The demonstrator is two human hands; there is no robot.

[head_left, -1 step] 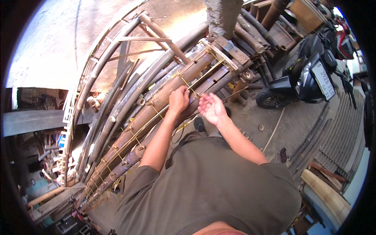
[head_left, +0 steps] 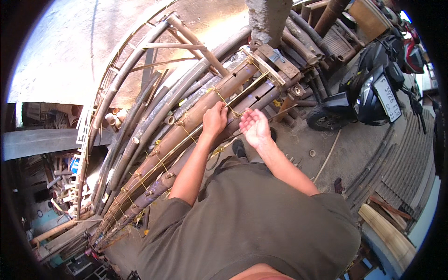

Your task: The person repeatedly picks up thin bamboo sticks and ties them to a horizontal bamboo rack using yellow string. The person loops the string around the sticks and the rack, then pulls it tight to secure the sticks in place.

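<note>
Two long brown bamboo poles (head_left: pixel 179 135) lie side by side, running diagonally from lower left to upper right. Thin yellow cord (head_left: pixel 232 108) is tied around them at intervals, and a slim bamboo rod (head_left: pixel 246 87) runs lengthwise between them. My left hand (head_left: pixel 214 122) is closed over the poles, pinching the cord near where it meets the rod; its fingertips are partly hidden. To its right, my right hand (head_left: pixel 256 129) is turned palm up with curled fingers, and the cord's loose part reaches its fingertips.
A wooden block (head_left: pixel 278 61) sits at the poles' far end, near a concrete post (head_left: pixel 267 21). More bamboo poles (head_left: pixel 151 109) lie to the left beside a curved bamboo frame (head_left: pixel 109 88). A dark motorcycle (head_left: pixel 368 95) stands at right, with corrugated sheets (head_left: pixel 408 161) closer in.
My right hand has shifted slightly to the right, and the cord now stretches a little farther toward its fingertips. The left hand stays at nearly the same place on the poles.
</note>
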